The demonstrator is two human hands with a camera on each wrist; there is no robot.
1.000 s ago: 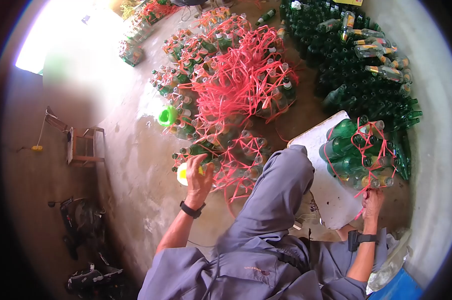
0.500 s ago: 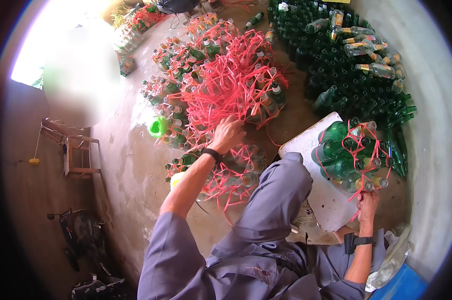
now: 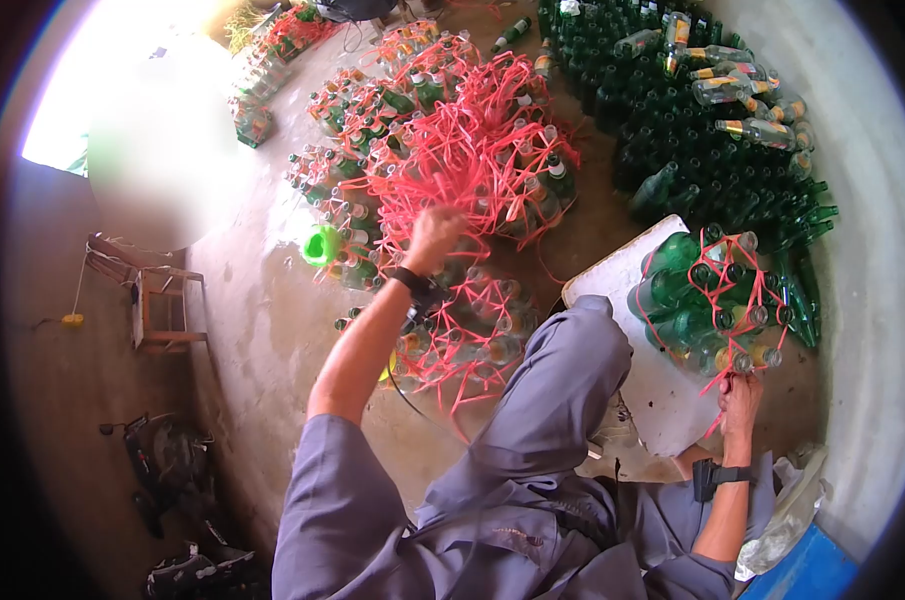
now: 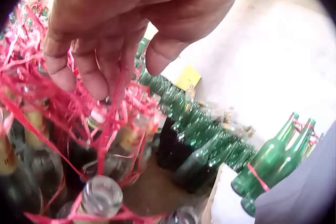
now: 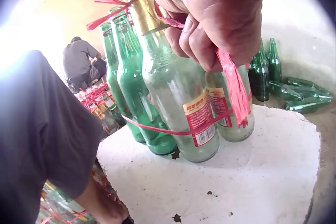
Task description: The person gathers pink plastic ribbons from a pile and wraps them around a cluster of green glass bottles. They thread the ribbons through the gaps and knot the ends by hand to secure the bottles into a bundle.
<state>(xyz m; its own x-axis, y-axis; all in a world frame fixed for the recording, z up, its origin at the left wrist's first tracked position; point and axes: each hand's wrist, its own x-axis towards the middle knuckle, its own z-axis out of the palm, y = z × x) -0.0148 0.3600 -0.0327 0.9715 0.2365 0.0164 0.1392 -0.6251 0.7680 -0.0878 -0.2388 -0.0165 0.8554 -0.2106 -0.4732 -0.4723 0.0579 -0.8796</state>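
Observation:
Over the pile of red plastic straps [image 3: 482, 130], my left hand [image 3: 437, 240] reaches down. In the left wrist view its fingers [image 4: 94, 71] hang bent among the straps [image 4: 68, 103], the thumb held apart; one strap passes close by the fingers. My right hand [image 3: 738, 400] grips the end of a red strap [image 5: 235, 90] beside a bundle of green and clear bottles [image 3: 687, 290]. The right wrist view has that hand [image 5: 215, 24] closed round the strap near the bottle necks, with a strap round the bottle bodies [image 5: 178, 98]. The bundle stands on a white board [image 3: 662, 400].
Strapped bottles [image 3: 472, 340] stand in front of my left knee. Many dark green bottles [image 3: 672, 140] fill the floor by the right wall, clear ones lying on top. A wooden chair [image 3: 162, 305] is at left. Another person [image 5: 81, 64] appears in the right wrist view.
My left hand has left the yellow-white object near the front bottles and moved up and right to the red straps, then slightly left. My right hand keeps its grip beside the bundle.

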